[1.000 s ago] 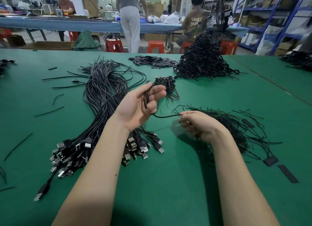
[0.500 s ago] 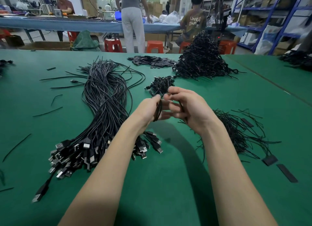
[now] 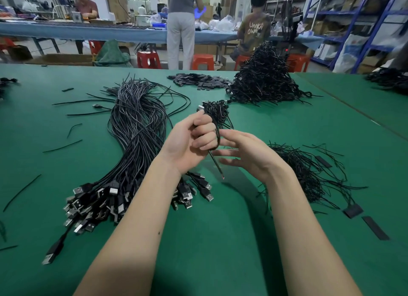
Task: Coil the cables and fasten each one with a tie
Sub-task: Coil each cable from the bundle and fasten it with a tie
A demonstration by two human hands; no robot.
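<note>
Left hand curled gripping coiled cable, loose end hanging below; right hand spread just beside.

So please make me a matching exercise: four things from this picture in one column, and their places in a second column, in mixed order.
Things:
1. coiled cable
2. bundle of USB cables
3. loose ties
4. tall heap of tied cables

Places:
A. far side of the table, right of centre
B. on the table, left of the arms
C. held in the left hand
D. on the table, right of the right hand

Pairs: 1-C, 2-B, 3-D, 4-A
</note>
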